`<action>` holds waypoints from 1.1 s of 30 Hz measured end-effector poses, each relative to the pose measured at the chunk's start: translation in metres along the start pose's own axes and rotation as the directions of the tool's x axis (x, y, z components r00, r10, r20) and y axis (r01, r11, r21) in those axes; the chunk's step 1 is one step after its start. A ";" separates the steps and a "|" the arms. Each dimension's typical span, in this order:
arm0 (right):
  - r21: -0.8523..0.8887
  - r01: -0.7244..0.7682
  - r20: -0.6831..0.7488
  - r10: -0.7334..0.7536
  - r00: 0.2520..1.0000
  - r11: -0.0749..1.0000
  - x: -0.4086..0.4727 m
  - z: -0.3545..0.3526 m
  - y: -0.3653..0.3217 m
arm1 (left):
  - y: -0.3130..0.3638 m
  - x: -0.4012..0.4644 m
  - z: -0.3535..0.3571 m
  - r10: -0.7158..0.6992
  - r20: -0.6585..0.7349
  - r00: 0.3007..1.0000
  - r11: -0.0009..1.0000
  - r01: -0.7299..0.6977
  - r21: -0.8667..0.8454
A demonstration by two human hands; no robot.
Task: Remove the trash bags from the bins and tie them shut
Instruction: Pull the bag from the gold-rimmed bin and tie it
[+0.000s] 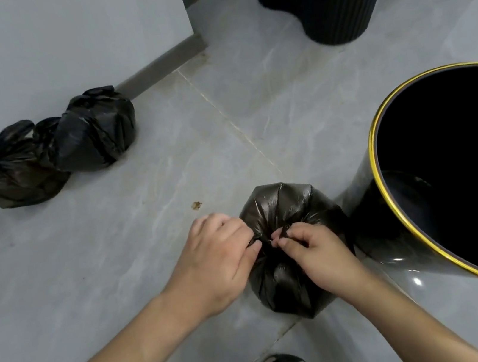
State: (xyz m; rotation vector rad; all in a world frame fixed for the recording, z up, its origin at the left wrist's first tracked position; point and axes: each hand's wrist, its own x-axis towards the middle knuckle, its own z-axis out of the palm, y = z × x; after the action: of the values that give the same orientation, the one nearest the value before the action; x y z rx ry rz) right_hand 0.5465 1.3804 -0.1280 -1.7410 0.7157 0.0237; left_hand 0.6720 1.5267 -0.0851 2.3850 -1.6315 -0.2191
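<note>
At lower centre of the frame, the left hand (216, 262) and right hand (318, 254) pinched the gathered neck of the black trash bag (282, 205) on the floor; the thin, soft, slippery film was best gripped there.

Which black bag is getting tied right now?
The bag beside the gold-rimmed bin, pinched by both hands; the two by the wall lie untouched.

Glossy grey marble-look floor (116, 247)

Pale wall (53, 47) meets it at a grey skirting board (163, 64); grout lines cross; small brown stain (196, 205).
</note>
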 end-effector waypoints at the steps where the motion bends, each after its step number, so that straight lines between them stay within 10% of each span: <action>1: -0.055 0.023 0.020 -0.022 1.000 0.998 0.000 0.001 -0.001 | -0.002 0.005 -0.002 0.007 -0.007 1.000 0.999 -0.007 0.038; 8: -0.297 0.145 0.099 -0.120 0.988 0.944 -0.010 0.000 -0.014 | -0.013 0.038 0.006 -0.004 0.008 1.000 0.932 0.007 -0.363; 12: -0.332 0.204 0.091 -0.184 0.979 0.921 -0.010 -0.001 -0.012 | -0.009 0.042 0.016 -0.138 0.230 0.963 0.615 0.265 -0.743; 22: -0.367 0.309 -0.113 -0.371 0.922 0.878 -0.017 0.010 -0.005 | -0.001 0.039 0.023 -0.255 0.241 0.936 0.616 0.350 -0.706; 29: -0.248 0.322 -0.511 -0.406 0.758 0.914 -0.023 0.006 -0.002 | 0.011 0.035 0.019 -0.337 0.220 0.915 0.602 0.389 -0.697; 33: -0.371 0.239 -0.323 -0.365 0.873 0.898 -0.017 -0.004 -0.001 | 0.009 0.032 0.021 -0.369 0.129 0.920 0.701 0.367 -0.611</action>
State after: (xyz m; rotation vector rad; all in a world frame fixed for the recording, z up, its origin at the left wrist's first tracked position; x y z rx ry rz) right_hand 0.5317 1.3840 -0.1198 -2.1916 0.7361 -0.4596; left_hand 0.6703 1.4914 -0.1018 2.1175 -0.8408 -0.7118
